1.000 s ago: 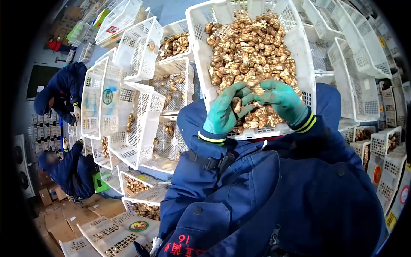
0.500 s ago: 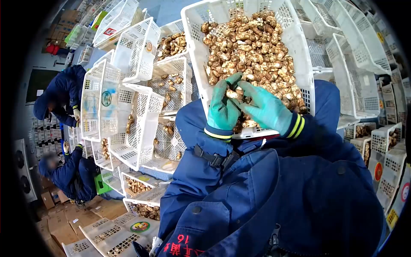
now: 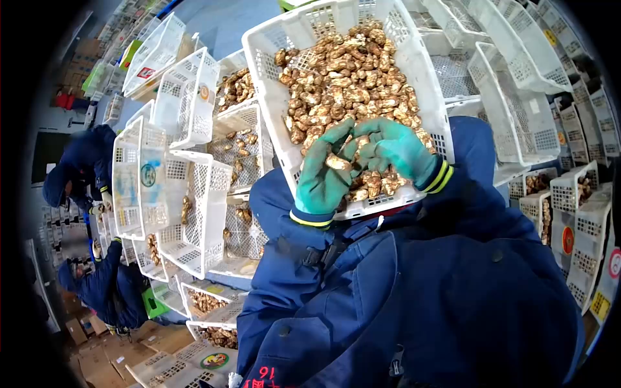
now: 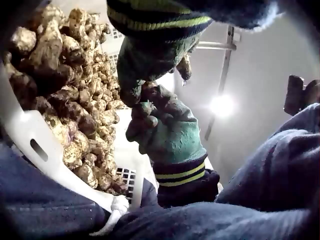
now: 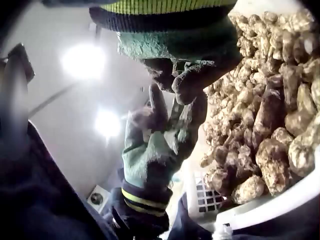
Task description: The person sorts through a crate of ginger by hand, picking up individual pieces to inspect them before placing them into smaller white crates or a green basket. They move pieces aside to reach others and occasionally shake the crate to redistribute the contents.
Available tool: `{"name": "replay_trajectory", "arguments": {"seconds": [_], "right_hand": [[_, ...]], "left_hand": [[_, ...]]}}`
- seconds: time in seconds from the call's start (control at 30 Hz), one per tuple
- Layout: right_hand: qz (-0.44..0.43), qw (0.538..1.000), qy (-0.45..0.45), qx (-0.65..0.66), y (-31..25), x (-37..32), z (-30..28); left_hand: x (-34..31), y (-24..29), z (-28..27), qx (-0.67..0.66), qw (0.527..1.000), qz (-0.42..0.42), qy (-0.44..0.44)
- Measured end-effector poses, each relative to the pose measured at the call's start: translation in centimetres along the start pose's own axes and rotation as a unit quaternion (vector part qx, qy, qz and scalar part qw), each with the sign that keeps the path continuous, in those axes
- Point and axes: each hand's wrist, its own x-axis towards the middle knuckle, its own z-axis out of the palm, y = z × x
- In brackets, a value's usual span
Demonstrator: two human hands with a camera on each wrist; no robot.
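Note:
Knobbly brown-and-white mushrooms (image 3: 349, 77) fill much of a white plastic crate (image 3: 268, 103) held across the person's lap. Over its near end, the green-gloved left hand (image 3: 320, 178) holds a mushroom (image 3: 337, 162) in its curled fingers, the pale end showing. The gloved right hand (image 3: 401, 149) comes in from the other side and pinches a mushroom (image 3: 362, 140) at its fingertips, close to the left fingers. From the left wrist, a mushroom tip (image 4: 185, 68) sticks out of the left hand. Gloves hide most of both held pieces.
White crates (image 3: 194, 213) with scattered mushrooms stand at the left, and more crates (image 3: 517, 110) at the right. Two people in dark blue (image 3: 107, 284) work among the crates at the far left. Cardboard boxes (image 3: 110, 359) lie at the lower left.
The head view has shifted, so the crate appears further left. Both hands came together over the near end; the left hand turned its mushroom, and the right fingers curled in beside it.

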Motion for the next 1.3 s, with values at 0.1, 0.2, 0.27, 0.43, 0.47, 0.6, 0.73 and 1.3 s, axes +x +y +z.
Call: {"name": "replay_trajectory", "arguments": {"seconds": [0.1, 0.2, 0.27, 0.43, 0.47, 0.6, 0.73, 1.3], "right_hand": [[-0.080, 0.993, 0.074, -0.048, -3.4, -3.9, -3.8], [-0.108, 0.965, 0.232, -0.051, -4.6, -9.7, -11.2], [-0.038, 0.922, 0.356, -0.150, -2.9, -14.8, -17.8], [0.362, 0.689, 0.402, -0.482, 5.7, -27.3, -32.4], [0.419, 0.625, 0.361, -0.551, 6.3, -27.9, -32.7], [-0.027, 0.645, 0.422, -0.637, 0.0, -19.4, -21.9], [-0.341, 0.623, 0.186, -0.679, -3.6, -7.0, -10.5], [-0.160, 0.752, 0.049, -0.637, 1.1, 3.2, -4.8]], "left_hand": [[-0.2, 0.6, 0.0, -0.009, 1.000, 0.009, 0.006], [-0.3, 1.0, -2.2, -0.037, 0.998, 0.007, 0.056], [-0.4, 0.8, -2.8, -0.019, 0.996, 0.002, 0.089], [-0.1, -0.8, -3.3, 0.025, 0.997, -0.020, 0.073], [-0.3, -1.3, -3.5, 0.030, 0.993, -0.024, 0.110], [-0.3, -1.6, -3.0, 0.123, 0.977, -0.094, 0.146], [-1.1, -2.5, -3.0, 0.128, 0.979, -0.081, 0.133], [-2.1, -0.8, -7.1, 0.005, 0.992, -0.086, 0.087]]}}
